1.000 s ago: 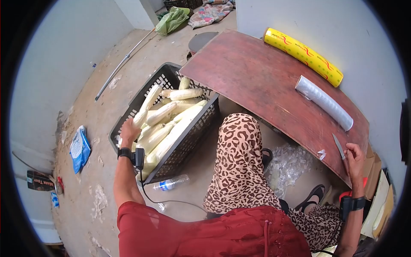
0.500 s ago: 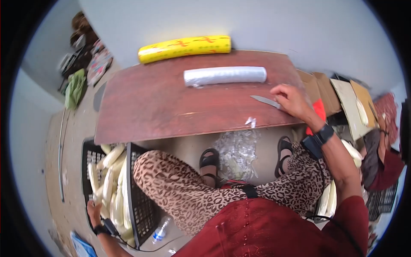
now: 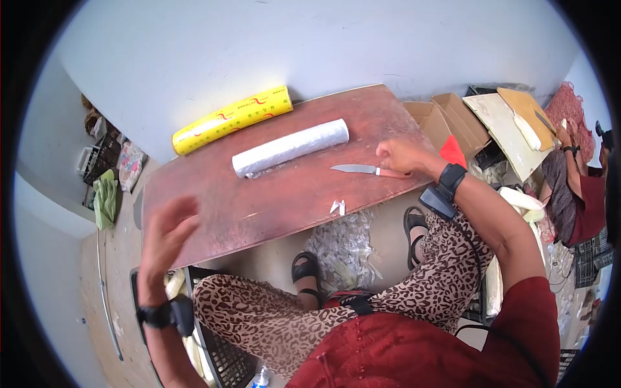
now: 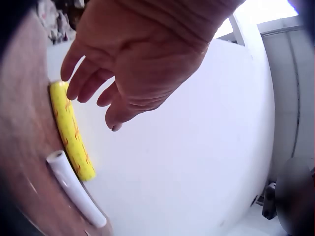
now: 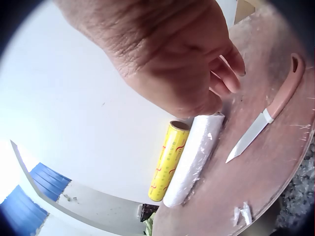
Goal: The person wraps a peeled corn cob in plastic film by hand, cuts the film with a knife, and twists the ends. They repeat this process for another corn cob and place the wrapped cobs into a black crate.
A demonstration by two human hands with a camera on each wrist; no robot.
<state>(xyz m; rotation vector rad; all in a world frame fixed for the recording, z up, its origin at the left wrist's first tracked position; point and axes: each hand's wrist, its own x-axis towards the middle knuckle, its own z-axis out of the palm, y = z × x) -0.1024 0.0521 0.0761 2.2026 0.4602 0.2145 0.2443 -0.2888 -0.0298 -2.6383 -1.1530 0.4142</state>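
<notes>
My left hand [image 3: 169,236] is raised over the left end of the brown table [image 3: 213,223], fingers relaxed and nothing in them. Above the table's right part, my right hand [image 3: 407,158] hovers with loosely bent fingers, holding nothing. Just below it lies a knife [image 3: 356,169]; the right wrist view shows its pink handle [image 5: 286,91] apart from the fingers. A white film roll [image 3: 291,147] rests at mid-table, and behind it a yellow printed roll [image 3: 233,120] lies against the wall. Small plastic scraps [image 3: 337,207] are near the front edge.
A black crate [image 3: 226,362] with pale, long vegetables stands at lower left, partly hidden by my arm and leg. Crumpled clear plastic [image 3: 343,249] covers floor under the table. Cardboard boxes [image 3: 453,119] and another person [image 3: 579,187] are at right.
My left hand has left the crate, empty, and come up over the table. My right hand is a little above the knife, which stays on the table. The head view has swung right.
</notes>
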